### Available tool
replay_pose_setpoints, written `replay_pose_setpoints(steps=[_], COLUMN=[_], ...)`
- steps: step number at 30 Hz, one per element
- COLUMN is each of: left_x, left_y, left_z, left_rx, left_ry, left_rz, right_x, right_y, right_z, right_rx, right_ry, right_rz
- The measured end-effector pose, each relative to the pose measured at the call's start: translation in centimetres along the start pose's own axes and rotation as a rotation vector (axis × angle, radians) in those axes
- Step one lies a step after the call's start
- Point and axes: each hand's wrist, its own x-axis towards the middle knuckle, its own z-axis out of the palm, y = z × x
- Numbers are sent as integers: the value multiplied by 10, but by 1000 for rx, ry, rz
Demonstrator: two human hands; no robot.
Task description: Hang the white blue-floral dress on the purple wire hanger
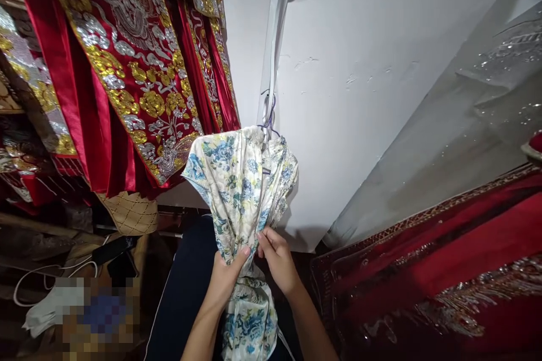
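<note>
The floral garment [241,192] hung from a hanger [269,118] against the white wall [359,67]; it looked light, soft and probably slippery, best gathered mid-length where you bunched it. Your left hand [225,276] and right hand [277,259] reached up side by side, fingers pinched on the cloth, beside the red embroidered robes [139,67]

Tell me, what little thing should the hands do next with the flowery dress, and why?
Probably slide both hands down the flowery dress to smooth it. The left hand and right hand pinch it bunched at the middle, while its top hangs from a hanger by the white wall.
</note>
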Motion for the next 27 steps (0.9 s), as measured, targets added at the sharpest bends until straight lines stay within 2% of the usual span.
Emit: replay_pose_setpoints(steps=[6, 9, 14, 20, 24, 27], left_x=[-7, -10, -14, -15, -12, -7], left_y=[12, 11, 5, 2, -2, -8], left_z=[7, 14, 21, 19, 19, 15], left_rx=[31, -5, -79, -110, -144, -50], left_ry=[-13, 2, 117, 138, 126, 174], left_rz=[-24, -15, -40, -96, -107, -62], right_x=[-14, -16, -16, -17, -16, -16], right_y=[3, 4, 3, -1, -2, 0], right_z=[-9, -9, -13, -15, -14, -14], right_rx=[-44, -78, -91, -130, -143, -139], right_ry=[145, 130, 154, 226, 205, 205], right_rz=[-99, -149, -170, -191, -190, -143])
